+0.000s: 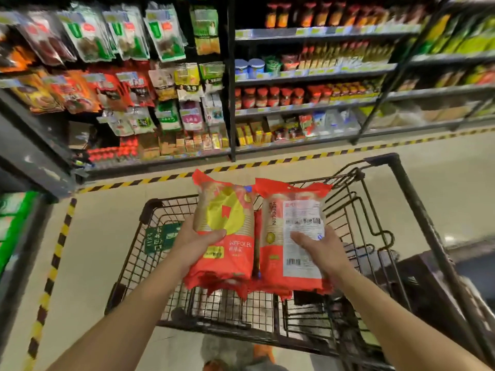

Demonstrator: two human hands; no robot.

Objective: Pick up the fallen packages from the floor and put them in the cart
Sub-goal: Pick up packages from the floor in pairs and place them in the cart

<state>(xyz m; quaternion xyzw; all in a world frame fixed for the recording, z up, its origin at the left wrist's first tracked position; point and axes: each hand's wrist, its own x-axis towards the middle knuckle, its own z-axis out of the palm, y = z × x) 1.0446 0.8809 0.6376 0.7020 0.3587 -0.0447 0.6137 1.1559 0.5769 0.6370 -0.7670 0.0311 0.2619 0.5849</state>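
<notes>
Two red noodle packages are held side by side over the black wire cart. My left hand grips the left package, which shows its front with a yellow circle, thumb on top. My right hand grips the right package, which shows its white label and barcode. More red packaging shows under both, so each hand may hold a stack. Both packages hang above the cart's basket, apart from its floor.
Stocked shelves of jars, bottles and hanging bags run along the far side. A yellow-black striped line marks the floor at their foot. A dark shelf unit stands left. Beige floor lies left of the cart. A green sign hangs on the cart.
</notes>
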